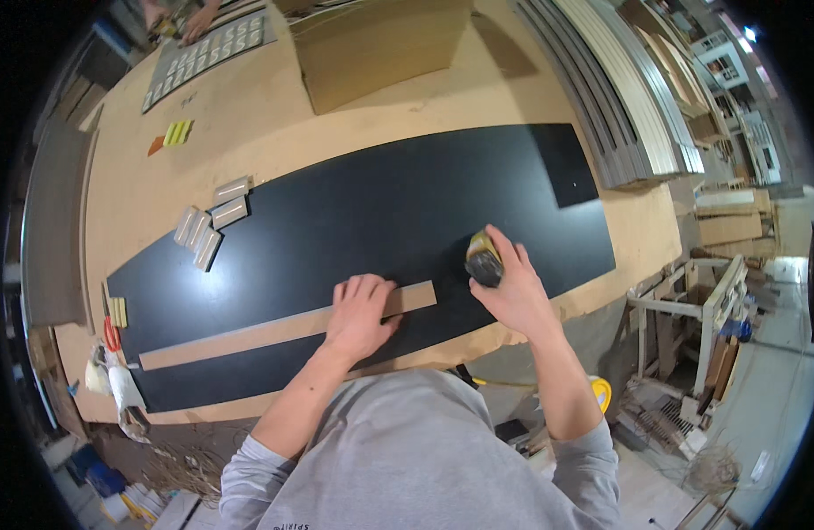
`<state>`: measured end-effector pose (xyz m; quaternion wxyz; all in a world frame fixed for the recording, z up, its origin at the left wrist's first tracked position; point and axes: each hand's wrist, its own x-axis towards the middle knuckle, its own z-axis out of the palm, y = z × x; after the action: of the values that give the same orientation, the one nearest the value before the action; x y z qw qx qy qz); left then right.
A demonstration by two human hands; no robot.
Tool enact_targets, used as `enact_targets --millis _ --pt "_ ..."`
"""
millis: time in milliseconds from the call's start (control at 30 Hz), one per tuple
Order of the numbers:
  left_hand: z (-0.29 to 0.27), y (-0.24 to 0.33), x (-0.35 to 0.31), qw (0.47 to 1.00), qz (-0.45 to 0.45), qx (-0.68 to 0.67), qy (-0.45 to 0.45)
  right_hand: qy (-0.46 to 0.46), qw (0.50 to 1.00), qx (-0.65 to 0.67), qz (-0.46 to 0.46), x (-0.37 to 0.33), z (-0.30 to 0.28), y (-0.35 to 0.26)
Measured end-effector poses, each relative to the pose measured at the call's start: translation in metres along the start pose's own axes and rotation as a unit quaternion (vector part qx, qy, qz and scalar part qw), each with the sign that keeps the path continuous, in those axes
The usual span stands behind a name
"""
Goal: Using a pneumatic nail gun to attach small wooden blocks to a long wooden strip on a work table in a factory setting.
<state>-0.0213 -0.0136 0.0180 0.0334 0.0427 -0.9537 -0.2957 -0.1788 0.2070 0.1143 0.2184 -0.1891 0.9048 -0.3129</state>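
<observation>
A long, narrow wooden strip (248, 337) lies on a large black panel (371, 212), roughly along its near side. My left hand (361, 311) is closed over the strip toward its right end, fingers bent across the far edge and thumb on the near side. To the right, my right hand (515, 287) is wrapped round a compact yellow-and-black tape measure (484, 260), held at the panel past the strip's right end. No drawn-out blade shows. Several small grey blocks with light stripes (199, 231) sit at the panel's far left edge.
The panel rests on a wooden worktable (248, 141). Red-handled scissors (112, 334) and a white bag (122, 389) are at the left end. A cardboard box (380, 53) and stacked long boards (610, 97) stand at the back. Another person's hands (195, 22) work at the far left.
</observation>
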Motion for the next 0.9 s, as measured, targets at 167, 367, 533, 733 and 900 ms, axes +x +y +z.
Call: enact_targets --millis 167,367,533,733,900 --pt "-0.026 -0.008 0.003 0.996 -0.053 0.004 -0.073 0.014 0.991 -0.082 -0.107 -0.006 0.021 0.012" --pt "-0.078 -0.002 0.025 0.929 -0.133 -0.212 -0.273 -0.196 0.95 0.242 0.007 -0.025 0.056 0.023" --pt "-0.091 0.004 0.028 0.893 -0.18 -0.259 -0.322 -0.212 0.92 0.327 0.047 -0.03 0.062 0.024" --pt "-0.093 0.013 0.032 0.909 -0.175 -0.239 -0.293 -0.145 0.906 0.396 0.038 -0.039 0.071 0.023" --pt "-0.087 0.019 0.033 0.936 -0.149 -0.217 -0.235 0.135 0.95 0.272 -0.066 -0.055 0.09 0.014"
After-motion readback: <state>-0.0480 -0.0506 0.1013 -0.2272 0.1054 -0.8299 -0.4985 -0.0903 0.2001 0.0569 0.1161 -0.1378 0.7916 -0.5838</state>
